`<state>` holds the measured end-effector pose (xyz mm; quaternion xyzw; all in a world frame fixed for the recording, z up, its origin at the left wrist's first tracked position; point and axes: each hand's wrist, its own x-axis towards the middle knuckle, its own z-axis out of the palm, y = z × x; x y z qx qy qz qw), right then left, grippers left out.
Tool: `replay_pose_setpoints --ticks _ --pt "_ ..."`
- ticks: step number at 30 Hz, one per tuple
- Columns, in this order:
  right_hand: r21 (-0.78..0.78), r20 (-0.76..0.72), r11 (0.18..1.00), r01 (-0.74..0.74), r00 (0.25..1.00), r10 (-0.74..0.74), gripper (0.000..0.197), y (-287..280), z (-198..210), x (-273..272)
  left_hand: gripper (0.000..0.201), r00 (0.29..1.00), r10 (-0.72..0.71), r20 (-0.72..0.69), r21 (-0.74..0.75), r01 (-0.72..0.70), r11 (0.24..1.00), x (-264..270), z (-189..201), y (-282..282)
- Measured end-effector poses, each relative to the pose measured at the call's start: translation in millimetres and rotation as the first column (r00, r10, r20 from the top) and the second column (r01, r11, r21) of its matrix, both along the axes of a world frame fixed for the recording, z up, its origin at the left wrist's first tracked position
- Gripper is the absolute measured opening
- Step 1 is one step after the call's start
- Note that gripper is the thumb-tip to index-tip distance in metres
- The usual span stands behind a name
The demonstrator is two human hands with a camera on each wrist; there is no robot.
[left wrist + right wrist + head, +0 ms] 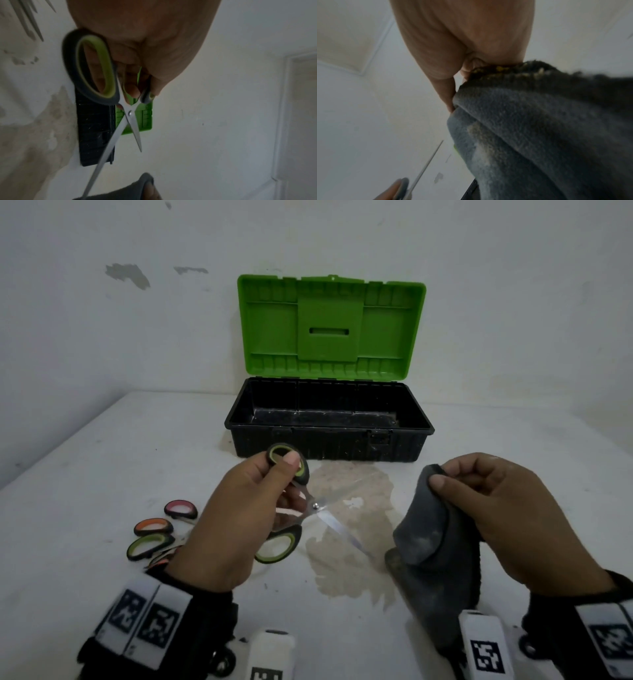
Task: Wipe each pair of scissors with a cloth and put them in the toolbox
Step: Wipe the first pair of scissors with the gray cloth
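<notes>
My left hand (236, 522) grips the green-handled scissors (291, 505) by their loops, blades parted and pointing right toward the cloth (431, 546). My right hand (496, 508) pinches that grey cloth at its top, and it hangs to the table (102, 457). The toolbox (329, 422) stands open at the far side. Near left lie more scissors (154, 532), perhaps three; my wrist hides part.

Toolbox (329, 436) stands open, lid upright behind; spare scissors (154, 537) lie far left
</notes>
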<state>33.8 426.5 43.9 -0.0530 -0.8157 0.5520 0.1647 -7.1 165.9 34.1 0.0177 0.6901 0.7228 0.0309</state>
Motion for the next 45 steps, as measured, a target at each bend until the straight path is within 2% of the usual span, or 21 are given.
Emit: replay_pose_setpoints --ticks 3,6,11,18,20,24,28,31,32,36,40,45 --pt "0.081 -0.067 0.991 -0.111 0.991 0.116 0.010 -16.1 1.4 5.0 0.031 1.000 -0.006 -0.010 -0.016 0.006 1.000 3.4 -2.8 8.9" --pt "0.196 -0.156 0.971 -0.141 0.973 0.173 0.014 -33.1 1.0 9.0 0.037 0.999 0.010 -0.034 -0.044 -0.011 0.999 6.3 -1.7 15.0" --pt "0.435 -0.215 0.879 -0.195 0.926 0.311 0.012 -59.3 0.7 12.3 0.038 0.998 0.013 -0.054 -0.031 -0.015 0.999 10.1 -1.0 23.8" --pt "0.561 -0.349 0.828 0.012 0.911 0.222 0.006 -84.5 -11.3 9.3 0.040 0.984 0.090 -0.154 -0.096 -0.105 0.990 11.9 0.0 28.8" --pt "0.518 -0.379 0.854 0.056 0.910 0.170 0.008 -87.5 -11.5 8.6 0.041 0.973 0.126 -0.193 -0.116 -0.150 0.982 12.2 0.5 30.3" --pt "0.342 -0.342 0.936 0.081 0.939 0.044 0.015 -89.0 -8.8 6.7 0.040 0.962 0.159 -0.221 -0.097 -0.184 0.978 13.8 3.9 32.5" --pt "0.317 -0.307 0.947 0.053 0.950 0.050 0.019 -92.1 -5.2 8.1 0.040 0.951 0.184 -0.247 -0.073 -0.208 0.975 15.4 4.9 30.9" --pt "0.282 -0.347 0.942 0.184 0.935 -0.079 0.023 -78.3 -1.3 -3.0 0.038 0.946 0.186 -0.264 -0.058 -0.209 0.976 16.3 4.0 30.8" --pt "0.288 -0.347 0.939 0.190 0.934 -0.083 0.023 -76.4 0.0 -3.6 0.038 0.945 0.190 -0.265 -0.056 -0.212 0.976 17.2 3.9 31.1" --pt "0.294 -0.292 0.955 0.047 0.955 0.043 0.019 -85.8 -0.2 2.7 0.047 0.939 0.206 -0.274 -0.058 -0.230 0.971 16.7 2.3 30.1" --pt "0.190 -0.347 0.965 0.180 0.932 -0.106 0.022 -75.5 -0.2 -7.4 0.046 0.935 0.200 -0.292 -0.074 -0.231 0.970 15.7 3.7 32.4" --pt "0.222 -0.309 0.971 0.084 0.951 -0.012 0.020 -83.1 -1.1 0.5 0.039 0.950 0.214 -0.230 -0.042 -0.229 0.973 17.8 6.5 32.8"
